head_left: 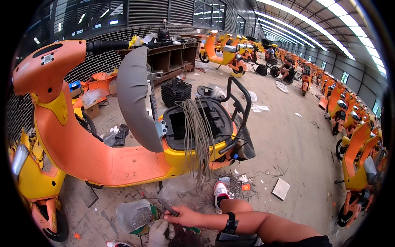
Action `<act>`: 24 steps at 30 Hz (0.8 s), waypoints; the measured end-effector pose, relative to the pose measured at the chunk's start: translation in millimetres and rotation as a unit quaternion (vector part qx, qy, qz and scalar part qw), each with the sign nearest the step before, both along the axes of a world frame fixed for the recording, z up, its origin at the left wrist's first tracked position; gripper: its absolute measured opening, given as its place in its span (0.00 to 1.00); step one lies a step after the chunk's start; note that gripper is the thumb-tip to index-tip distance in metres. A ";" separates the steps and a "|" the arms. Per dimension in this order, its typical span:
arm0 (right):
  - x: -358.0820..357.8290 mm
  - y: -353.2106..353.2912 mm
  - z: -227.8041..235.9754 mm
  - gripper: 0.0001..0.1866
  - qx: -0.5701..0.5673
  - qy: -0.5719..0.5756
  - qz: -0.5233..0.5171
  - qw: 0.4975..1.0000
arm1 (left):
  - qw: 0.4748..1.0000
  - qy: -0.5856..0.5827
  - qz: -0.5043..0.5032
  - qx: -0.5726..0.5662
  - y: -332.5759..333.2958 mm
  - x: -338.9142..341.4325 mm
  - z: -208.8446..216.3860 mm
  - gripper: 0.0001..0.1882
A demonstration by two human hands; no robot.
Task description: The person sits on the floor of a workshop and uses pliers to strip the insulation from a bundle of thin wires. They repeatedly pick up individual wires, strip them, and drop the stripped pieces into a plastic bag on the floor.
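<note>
The bare right hand (185, 217) grips a dark tool (171, 211), a clear bag (132, 217) at its nine o'clock; the gloved left hand (159, 232) curls at eight, grasping what I can't tell. I'd keep that glove clear of the tool's end.

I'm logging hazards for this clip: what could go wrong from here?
The long, thin grey cables, draped over the orange-and-yellow plastic scooter, might slide off. The clear plastic bag of small dark scraps, close to the pale-gloved left hand, could get knocked and spill. The bare right hand, around a slim dark tool, might slip and get scraped; what the tool touches is hidden.
</note>
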State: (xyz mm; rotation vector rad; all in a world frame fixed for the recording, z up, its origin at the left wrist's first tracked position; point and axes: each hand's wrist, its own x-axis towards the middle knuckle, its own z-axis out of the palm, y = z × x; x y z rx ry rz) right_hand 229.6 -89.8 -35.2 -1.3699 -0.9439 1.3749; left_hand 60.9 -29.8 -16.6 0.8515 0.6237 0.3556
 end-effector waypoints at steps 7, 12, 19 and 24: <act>-11.6 8.1 -3.3 0.15 0.029 -0.030 -0.009 0.999 | 0.999 0.046 -0.017 0.013 4.0 -10.5 8.4 0.09; -11.1 7.3 5.2 0.14 -0.036 -0.016 -0.009 0.999 | 0.995 0.077 -0.016 0.068 -0.5 -7.0 28.8 0.12; -7.2 7.4 -17.3 0.10 -0.097 0.106 -0.102 0.984 | 0.990 0.046 -0.016 0.133 -0.2 2.7 18.1 0.13; -5.9 17.4 -14.3 0.09 -0.110 0.148 -0.098 0.978 | 0.985 0.071 0.014 0.156 -5.2 0.8 24.3 0.13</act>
